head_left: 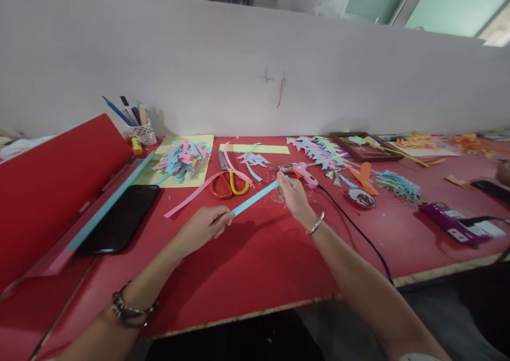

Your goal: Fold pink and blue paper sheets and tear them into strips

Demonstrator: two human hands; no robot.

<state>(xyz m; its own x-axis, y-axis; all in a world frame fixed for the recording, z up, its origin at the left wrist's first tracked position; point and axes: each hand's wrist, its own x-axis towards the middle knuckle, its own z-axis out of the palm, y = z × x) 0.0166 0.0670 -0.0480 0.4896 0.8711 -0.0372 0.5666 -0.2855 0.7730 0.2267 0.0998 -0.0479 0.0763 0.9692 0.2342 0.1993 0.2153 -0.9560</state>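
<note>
A light blue paper strip [255, 198] is stretched at a slant between my two hands, above the red table. My left hand [205, 225] pinches its lower left end. The upper right end is pinched in my right hand [294, 195], close to the nozzle of a pink glue gun [305, 175]. Just beyond the strip lie scissors [230, 183] with red and yellow handles, and a long pink paper strip [187, 197] curls across them. Small cut blue and pink paper pieces [255, 160] lie behind the scissors.
At left are a black phone [123, 217], a pile of paper pieces [183, 159] on a yellow sheet, and a pen cup [143, 132]. To the right lie a paper garland [319, 151], a brown frame [370, 148] and a purple power strip [454, 223]. The gun's black cord [358, 225] crosses the table edge.
</note>
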